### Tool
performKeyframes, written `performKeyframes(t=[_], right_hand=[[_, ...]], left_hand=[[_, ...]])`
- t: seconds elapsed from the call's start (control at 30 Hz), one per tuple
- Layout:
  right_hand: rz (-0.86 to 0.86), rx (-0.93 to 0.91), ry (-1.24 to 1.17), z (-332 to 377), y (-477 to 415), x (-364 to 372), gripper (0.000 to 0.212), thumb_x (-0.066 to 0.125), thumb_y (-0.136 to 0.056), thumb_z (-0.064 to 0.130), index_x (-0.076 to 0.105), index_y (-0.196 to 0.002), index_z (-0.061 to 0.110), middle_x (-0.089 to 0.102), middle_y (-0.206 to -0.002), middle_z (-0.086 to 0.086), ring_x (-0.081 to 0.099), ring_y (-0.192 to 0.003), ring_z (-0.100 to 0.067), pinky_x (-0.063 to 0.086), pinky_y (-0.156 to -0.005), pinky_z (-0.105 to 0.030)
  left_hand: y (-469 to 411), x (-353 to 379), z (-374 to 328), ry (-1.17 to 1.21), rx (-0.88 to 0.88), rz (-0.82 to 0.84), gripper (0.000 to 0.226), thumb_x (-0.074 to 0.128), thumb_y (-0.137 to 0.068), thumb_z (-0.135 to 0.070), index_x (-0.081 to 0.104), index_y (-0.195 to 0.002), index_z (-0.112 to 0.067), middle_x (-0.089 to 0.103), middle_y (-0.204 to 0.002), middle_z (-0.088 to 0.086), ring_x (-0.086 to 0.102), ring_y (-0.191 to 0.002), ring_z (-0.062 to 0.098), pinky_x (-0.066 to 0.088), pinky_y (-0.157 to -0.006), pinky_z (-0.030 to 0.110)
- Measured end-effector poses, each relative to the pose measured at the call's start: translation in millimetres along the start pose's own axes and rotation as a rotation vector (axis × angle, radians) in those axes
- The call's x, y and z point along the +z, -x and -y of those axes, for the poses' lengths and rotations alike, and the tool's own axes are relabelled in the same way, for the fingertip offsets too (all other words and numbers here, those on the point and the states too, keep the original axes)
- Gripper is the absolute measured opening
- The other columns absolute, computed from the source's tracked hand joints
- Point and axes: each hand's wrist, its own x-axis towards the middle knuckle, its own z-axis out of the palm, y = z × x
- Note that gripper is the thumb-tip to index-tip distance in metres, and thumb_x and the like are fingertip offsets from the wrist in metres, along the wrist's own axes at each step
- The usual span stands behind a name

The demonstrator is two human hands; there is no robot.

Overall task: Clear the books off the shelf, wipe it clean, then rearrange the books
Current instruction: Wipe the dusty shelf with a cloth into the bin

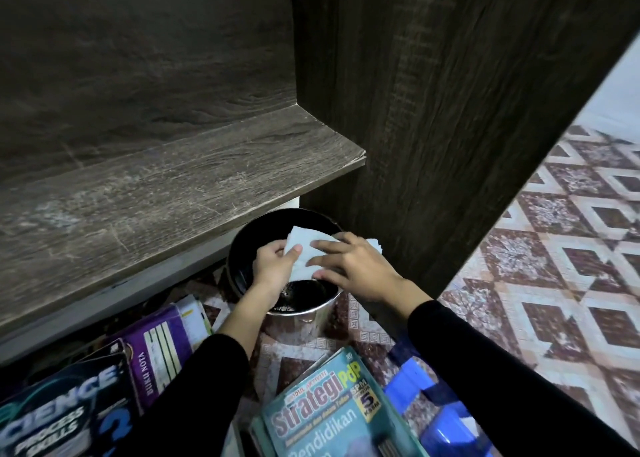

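— Readable titles?
— Three: "Strategi PdP" on teal book (pixel 329 408), "SCIENCE PROCESS SKILLS" on dark book (pixel 62 411), "BUKU NOTA" on purple book (pixel 162 345). All on floor (pixel 554 231), below shelf (pixel 173 186) front edge.
— Hands?
— Left hand (pixel 273 266) curled round, right hand (pixel 353 269) pinching, one white cloth (pixel 304 248) over one metal pot (pixel 308 318).

Dark wooden shelf board (pixel 166 193) across upper left, round metal pot (pixel 308 318) on patterned tile floor (pixel 554 248) under its right end, white folded cloth (pixel 304 257) over pot, paperback textbooks (pixel 329 408) along bottom.
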Motion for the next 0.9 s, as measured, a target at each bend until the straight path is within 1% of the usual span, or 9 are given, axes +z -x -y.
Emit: performKeyframes(t=[0.17,0.23,0.3,0.37,0.47,0.57,0.7,0.8,0.9], right_hand=[[-0.066,0.104,-0.231,10,3,9,0.058,0.022,-0.094,0.063,0.05,-0.136,0.034,0.035,-0.152,0.001,0.029,-0.14,-0.022,0.017,-0.117,-0.029],[-0.121,0.174,-0.277,12,8,12,0.067,0.015,-0.088,0.073,0.033,-0.144,0.042,0.021,-0.158,0.002,0.017,-0.146,-0.02,0.01,-0.12,-0.038],[-0.099,0.281,-0.32,14,17,9,0.075,0.028,-0.077,0.082,0.01,-0.143,0.054,0.001,-0.161,0.008,0.0,-0.147,-0.021,0.001,-0.118,-0.047],[-0.041,0.275,-0.162,18,26,7,0.086,0.048,-0.074,0.077,-0.002,-0.141,0.057,-0.008,-0.16,0.007,-0.007,-0.147,-0.026,-0.001,-0.114,-0.055],[-0.191,0.184,0.067,22,34,11,0.08,0.073,-0.08,0.032,0.029,-0.148,0.031,0.032,-0.153,-0.008,0.03,-0.14,-0.037,0.029,-0.106,-0.064],[-0.415,0.163,-0.077,21,37,8,0.048,0.053,-0.078,0.01,0.061,-0.125,0.01,0.062,-0.126,-0.015,0.064,-0.107,-0.034,0.058,-0.076,-0.048],[-0.404,0.125,-0.085,22,42,-4,0.055,0.033,-0.077,0.011,0.063,-0.123,0.011,0.063,-0.125,-0.014,0.067,-0.102,-0.031,0.059,-0.066,-0.039],[-0.42,0.112,-0.043,19,42,-11,0.051,0.035,-0.08,0.012,0.064,-0.121,0.011,0.063,-0.124,-0.014,0.068,-0.1,-0.031,0.059,-0.065,-0.037],[-0.321,0.071,-0.009,15,38,-18,0.046,0.044,-0.084,0.012,0.06,-0.128,0.014,0.057,-0.133,-0.012,0.06,-0.115,-0.028,0.057,-0.083,-0.04]], left_hand=[[1,2,-5,0.089,-0.041,-0.141,0.014,0.06,-0.091,-0.008,0.066,-0.103,-0.005,0.065,-0.091,0.01,0.059,-0.08,0.024,0.049,-0.078,0.032],[1,1,-9,0.127,-0.059,-0.179,0.017,0.06,-0.091,-0.008,0.066,-0.107,-0.005,0.065,-0.094,0.011,0.06,-0.082,0.024,0.051,-0.081,0.034],[2,-2,-13,0.206,-0.105,-0.214,0.018,0.06,-0.091,-0.007,0.065,-0.108,-0.002,0.065,-0.093,0.011,0.06,-0.08,0.024,0.053,-0.083,0.038],[7,-4,-19,0.319,-0.169,-0.194,0.009,0.056,-0.094,-0.005,0.062,-0.1,-0.005,0.062,-0.087,0.009,0.057,-0.069,0.02,0.051,-0.07,0.034],[17,-5,-22,0.393,-0.242,-0.164,0.012,0.053,-0.095,-0.005,0.059,-0.103,-0.011,0.06,-0.09,0.007,0.054,-0.064,0.013,0.046,-0.061,0.027],[27,-7,-19,0.271,-0.165,-0.188,0.017,0.059,-0.093,-0.011,0.064,-0.105,0.0,0.062,-0.088,0.008,0.057,-0.073,0.02,0.047,-0.071,0.031],[45,-14,-18,-0.104,0.029,-0.177,0.033,0.056,-0.095,-0.022,0.057,-0.125,-0.009,0.066,-0.107,0.011,0.06,-0.096,0.027,0.038,-0.074,0.023],[53,-15,-22,0.022,-0.016,-0.077,0.035,0.055,-0.095,-0.01,0.051,-0.129,-0.017,0.062,-0.113,0.013,0.06,-0.094,0.026,0.052,-0.067,0.029],[56,-20,-29,0.097,-0.045,-0.098,0.037,0.052,-0.093,0.0,0.055,-0.126,-0.015,0.064,-0.114,0.014,0.061,-0.092,0.026,0.053,-0.083,0.036]])
